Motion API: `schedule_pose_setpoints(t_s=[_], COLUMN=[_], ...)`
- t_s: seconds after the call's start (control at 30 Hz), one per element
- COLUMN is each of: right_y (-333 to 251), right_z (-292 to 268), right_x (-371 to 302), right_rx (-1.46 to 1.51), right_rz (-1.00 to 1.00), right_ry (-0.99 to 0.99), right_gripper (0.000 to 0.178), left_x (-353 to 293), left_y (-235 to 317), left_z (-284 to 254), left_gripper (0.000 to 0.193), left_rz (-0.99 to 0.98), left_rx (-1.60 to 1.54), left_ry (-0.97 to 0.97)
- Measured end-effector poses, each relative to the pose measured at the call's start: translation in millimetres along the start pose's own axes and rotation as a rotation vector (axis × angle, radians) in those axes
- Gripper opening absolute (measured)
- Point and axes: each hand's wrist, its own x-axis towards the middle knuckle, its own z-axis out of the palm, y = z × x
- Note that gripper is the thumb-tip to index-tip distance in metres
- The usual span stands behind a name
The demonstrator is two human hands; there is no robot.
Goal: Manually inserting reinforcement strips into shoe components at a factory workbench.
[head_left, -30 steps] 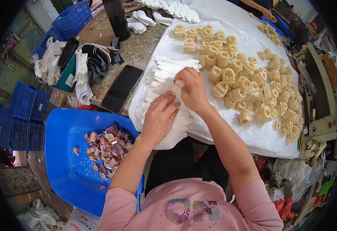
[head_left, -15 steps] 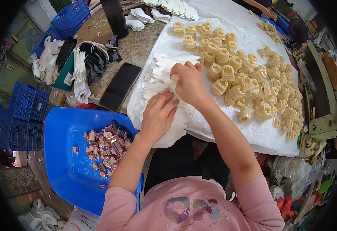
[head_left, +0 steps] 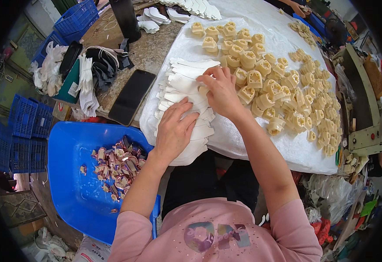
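A row of overlapping flat, curved white pieces point(head_left: 183, 82) covers the left part of the white-covered table point(head_left: 239, 144). My left hand point(head_left: 174, 129) rests flat on the lower pieces of this row, its fingers stretched forward and slightly apart. Just above and to its right, my right hand point(head_left: 222, 92) is closed in a pinch over the pieces. Between its thumb and fingers a bit of a small cream-coloured piece point(head_left: 203, 91) shows; the rest is hidden. To the right of this hand lies a big pile of cream hollow, horseshoe-shaped blocks point(head_left: 263, 67).
A blue tub point(head_left: 70, 174) with shiny pinkish-purple pieces point(head_left: 120, 168) stands at my left. Beyond it lie a black phone point(head_left: 132, 97), a box of cloths point(head_left: 70, 87) and a dark cylinder point(head_left: 125, 19). Another person's hand point(head_left: 301, 8) shows at the far right.
My right hand has shifted slightly right relative to the white pieces, and its fingers have loosened a little. My left hand stays on the row. The whole view has shifted slightly.
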Motion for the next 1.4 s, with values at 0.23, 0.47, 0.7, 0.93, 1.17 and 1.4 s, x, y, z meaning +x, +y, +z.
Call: schedule_pose_setpoints(t_s=[0.23, 0.47, 0.7, 0.93, 1.17, 1.4], right_y=[1, -3, -3, -29, -24, -4], right_z=[0, 8, -24, -105, -104, -97], right_x=[-2, 7, 12, 23, -64, -133], right_rx=[0.022, -0.018, 0.021, 1.066, 0.883, 0.356], right_rz=[0.000, 0.022, -0.063, 0.382, 0.186, 0.257], right_ry=[-0.136, -0.057, -0.251, -0.136, -0.221, 0.137], right_gripper=[0.034, 0.023, 0.028, 0.017, 0.020, 0.028], left_x=[2, 1, 2, -1, 2, -31], left_y=[3, 1, -1, 0, 49, 72], left_z=[-1, 0, 1, -6, -11, 21], left_gripper=[0.018, 0.019, 0.017, 0.022, 0.030, 0.040], left_rz=[0.049, 0.046, 0.062, 0.009, -0.020, -0.701], left_rx=[0.083, 0.064, 0.057, 0.047, -0.624, -1.139], left_ry=[-0.010, 0.014, -0.011, -0.045, -0.152, -0.180])
